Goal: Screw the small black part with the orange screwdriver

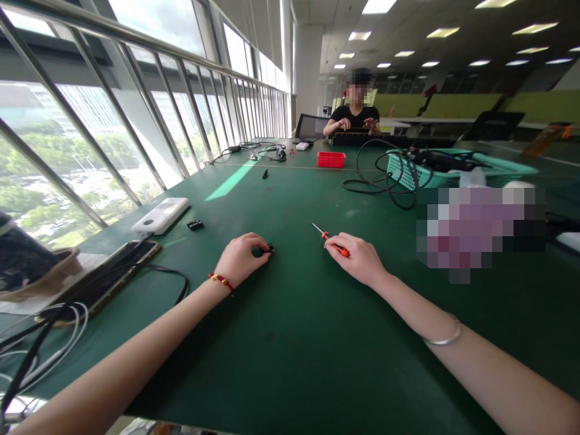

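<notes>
My left hand (242,258) is closed with thumb and fingertips around a small black part (270,248) at the middle of the green table (290,338). Most of that part is covered by my fingers, so its kind does not show. To the right, my right hand (357,257) grips a screwdriver (338,246) with an orange and black handle. Its thin metal shaft points up and left, away from my left hand's part. Another small black piece (194,225) lies on the table left of my left hand.
A white power bank (163,215) and a phone (109,284) with cables lie at left. Farther off are a red bin (331,159) and a small black piece (265,174). A turquoise basket (401,172) with black cables stands at right. A person (356,118) sits across the table.
</notes>
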A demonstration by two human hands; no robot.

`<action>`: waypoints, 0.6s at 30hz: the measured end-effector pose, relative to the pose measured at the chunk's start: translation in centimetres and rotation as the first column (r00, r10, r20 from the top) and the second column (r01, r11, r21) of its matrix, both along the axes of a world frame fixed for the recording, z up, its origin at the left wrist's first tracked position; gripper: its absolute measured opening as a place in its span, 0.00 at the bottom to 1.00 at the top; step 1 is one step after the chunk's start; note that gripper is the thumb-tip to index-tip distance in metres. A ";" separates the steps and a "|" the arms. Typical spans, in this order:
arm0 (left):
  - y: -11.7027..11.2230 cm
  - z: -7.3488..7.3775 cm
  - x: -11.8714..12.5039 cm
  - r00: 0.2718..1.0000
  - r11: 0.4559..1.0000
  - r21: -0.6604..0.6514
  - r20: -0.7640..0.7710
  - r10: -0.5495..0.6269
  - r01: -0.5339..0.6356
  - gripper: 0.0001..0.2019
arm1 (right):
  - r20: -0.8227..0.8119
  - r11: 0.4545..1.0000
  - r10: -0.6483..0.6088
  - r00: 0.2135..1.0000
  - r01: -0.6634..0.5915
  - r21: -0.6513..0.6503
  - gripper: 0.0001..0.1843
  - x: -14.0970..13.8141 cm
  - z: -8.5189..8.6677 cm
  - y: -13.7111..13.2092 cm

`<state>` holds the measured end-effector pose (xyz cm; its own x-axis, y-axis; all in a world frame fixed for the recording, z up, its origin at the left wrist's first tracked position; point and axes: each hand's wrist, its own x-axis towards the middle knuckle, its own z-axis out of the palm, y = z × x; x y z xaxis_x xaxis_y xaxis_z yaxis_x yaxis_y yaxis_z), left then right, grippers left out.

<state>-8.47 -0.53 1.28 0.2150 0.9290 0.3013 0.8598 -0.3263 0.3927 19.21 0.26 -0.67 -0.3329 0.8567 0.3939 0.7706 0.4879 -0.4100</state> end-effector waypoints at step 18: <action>-2.8 3.6 -8.3 0.848 0.831 -0.171 -0.100 0.520 -0.530 0.18 | 0.028 1.000 0.017 0.999 -0.017 0.015 0.13 -0.2 0.0 -0.1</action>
<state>-16.80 -3.31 4.93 -0.3119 0.9432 0.1148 0.8996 0.2542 0.3550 18.99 0.11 -0.63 -0.3582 0.8448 0.3974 0.7730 0.5071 -0.3812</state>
